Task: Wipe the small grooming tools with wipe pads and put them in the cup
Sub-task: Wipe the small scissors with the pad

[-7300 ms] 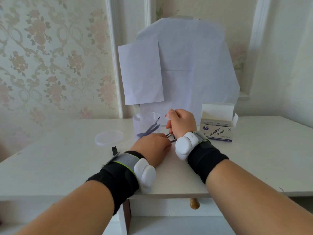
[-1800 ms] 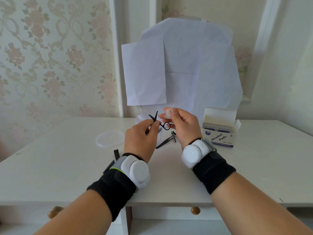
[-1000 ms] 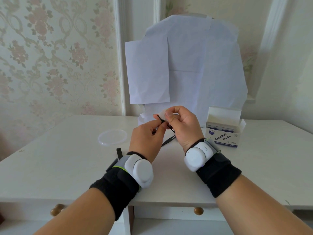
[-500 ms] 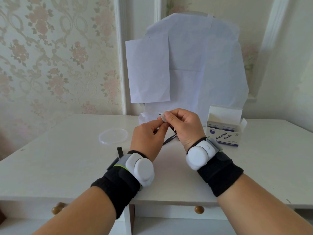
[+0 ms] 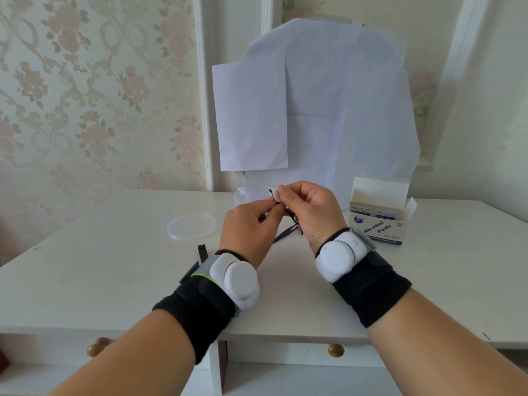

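My left hand pinches the small black scissors above the table, mostly hidden between my hands. My right hand pinches a white wipe pad folded round the scissors' tip, which pokes out as a black point. The clear plastic cup stands just behind my hands, largely hidden by them. A black tweezer-like tool lies on the table under my hands. Another small black tool lies beside my left wrist.
The cup's clear round lid lies flat to the left. An open box of alcohol pads stands to the right. White paper sheets lean against the wall behind the cup. The white table has drawers below its front edge.
I lifted the scissors off the table and brought the pad onto them. Over the last second the pad has slid along the blade towards the tip; my hands stay close together.
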Motion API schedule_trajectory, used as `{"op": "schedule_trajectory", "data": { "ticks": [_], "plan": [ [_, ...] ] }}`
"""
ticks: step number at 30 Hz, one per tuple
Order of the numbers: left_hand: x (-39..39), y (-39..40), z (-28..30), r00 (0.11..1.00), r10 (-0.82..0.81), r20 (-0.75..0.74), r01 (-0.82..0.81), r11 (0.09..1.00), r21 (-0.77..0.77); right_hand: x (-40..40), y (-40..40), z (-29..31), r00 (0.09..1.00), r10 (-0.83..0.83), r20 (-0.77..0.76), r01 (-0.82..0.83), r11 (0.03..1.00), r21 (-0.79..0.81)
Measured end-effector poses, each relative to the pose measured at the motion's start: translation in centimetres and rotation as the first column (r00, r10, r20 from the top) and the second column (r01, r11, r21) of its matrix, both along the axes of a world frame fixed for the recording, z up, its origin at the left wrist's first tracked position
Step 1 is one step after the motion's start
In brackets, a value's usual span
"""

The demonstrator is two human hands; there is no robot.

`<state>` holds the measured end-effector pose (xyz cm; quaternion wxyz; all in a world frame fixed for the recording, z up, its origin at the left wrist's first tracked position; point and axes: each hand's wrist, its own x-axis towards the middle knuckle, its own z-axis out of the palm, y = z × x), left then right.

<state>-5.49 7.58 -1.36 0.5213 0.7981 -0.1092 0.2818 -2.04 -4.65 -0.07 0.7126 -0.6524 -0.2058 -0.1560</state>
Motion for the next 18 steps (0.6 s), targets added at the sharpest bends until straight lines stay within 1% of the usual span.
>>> {"op": "schedule_trajectory", "data": {
  "ticks": [5,9,11,13,15,18],
  "plan": [
    [0.2,0.0,-0.1,1.0,0.004,-0.004,-0.004,1.0,0.009,-0.1,-0.1,0.1,0.999,-0.04,0.008,0.041,0.999,-0.002],
    [0.3,0.1,-0.2,1.0,0.025,-0.005,-0.025,1.0,0.008,-0.2,-0.2,0.1,0.998,0.053,-0.014,-0.054,0.998,-0.028],
    [0.3,0.1,-0.2,1.0,0.024,0.0,-0.024,1.0,0.002,-0.3,-0.1,0.1,0.998,0.061,-0.019,-0.061,0.998,-0.029],
    [0.1,0.1,0.0,1.0,0.004,0.008,-0.004,1.0,-0.018,-0.3,-0.1,0.2,0.998,0.046,-0.045,-0.045,0.999,0.005],
    [-0.2,0.0,0.2,0.999,-0.03,0.019,0.032,0.997,-0.07,-0.1,-0.3,0.3,0.996,0.014,-0.086,-0.01,0.999,0.051],
    [-0.8,0.0,0.6,0.996,-0.088,0.026,0.092,0.961,-0.26,0.1,-0.6,0.6,0.994,-0.005,-0.107,0.017,0.994,0.112]
  ]
}}
